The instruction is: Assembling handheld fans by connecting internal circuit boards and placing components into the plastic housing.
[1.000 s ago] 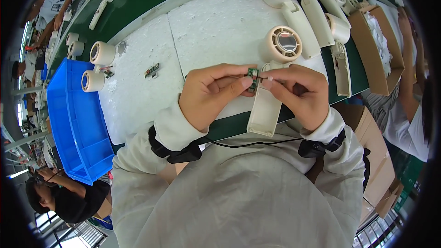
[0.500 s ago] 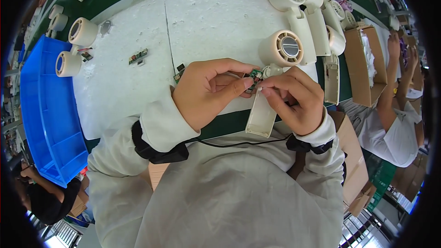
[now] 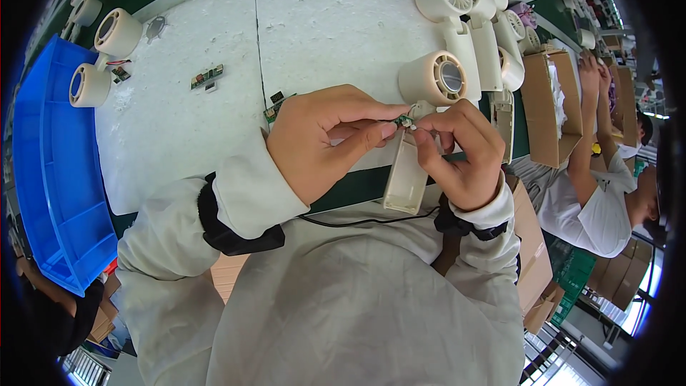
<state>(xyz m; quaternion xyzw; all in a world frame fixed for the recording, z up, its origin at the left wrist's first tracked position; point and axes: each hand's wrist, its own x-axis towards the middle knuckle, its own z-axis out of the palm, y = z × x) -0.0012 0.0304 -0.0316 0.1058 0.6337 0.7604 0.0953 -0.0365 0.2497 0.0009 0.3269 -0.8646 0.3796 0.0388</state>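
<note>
My left hand [image 3: 325, 136] is closed, thumb and forefinger pinching a small green circuit board [image 3: 402, 121] that I see nearly edge-on. My right hand [image 3: 464, 154] meets it at the board's right end, its fingertips closed around a tiny white connector [image 3: 412, 127]; how far the two are joined is too small to tell. Just beyond my fingers lies the round cream head of a handheld fan [image 3: 434, 78]. Its hollow handle shell [image 3: 409, 175] stretches toward me beneath my hands, with the inside facing up.
Several cream fans [image 3: 468, 36] stand in a row at the back right. Loose circuit boards [image 3: 207, 77] lie on the white foam sheet [image 3: 186, 136]. At the left are a blue bin [image 3: 68, 171] and more fan heads [image 3: 118, 32]. Beyond a cardboard box [image 3: 554, 107], a co-worker [image 3: 597, 193] works.
The circuit board has tilted from showing its face to nearly edge-on. My right fingertips have risen slightly with the white connector, closer to the board. The whole view has shifted a little.
</note>
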